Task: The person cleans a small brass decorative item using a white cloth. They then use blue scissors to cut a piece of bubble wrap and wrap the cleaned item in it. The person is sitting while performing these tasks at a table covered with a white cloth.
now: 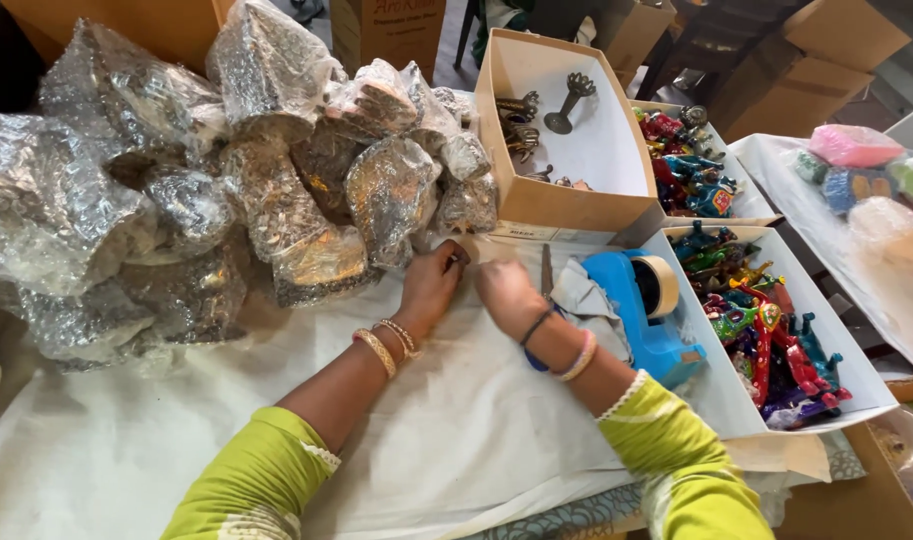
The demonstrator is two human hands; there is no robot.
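My left hand (pixel 431 285) and my right hand (pixel 504 293) rest close together on the white cloth (pixel 456 420), fingers curled around something small that I cannot make out. Both wrists wear bangles, and the sleeves are lime green. A heap of bubble-wrapped bundles (pixel 226 170) lies just left of my left hand. A blue tape dispenser (pixel 641 310) with a roll of tan tape stands right beside my right hand, with a scrap of grey paper (pixel 581 295) against it.
A cardboard box (pixel 566 200) holding small dark metal pieces stands behind my hands. Two white trays (pixel 711 390) of bright painted figurines sit at the right. Bagged coloured items (pixel 876 190) lie far right. Brown cartons stand at the back.
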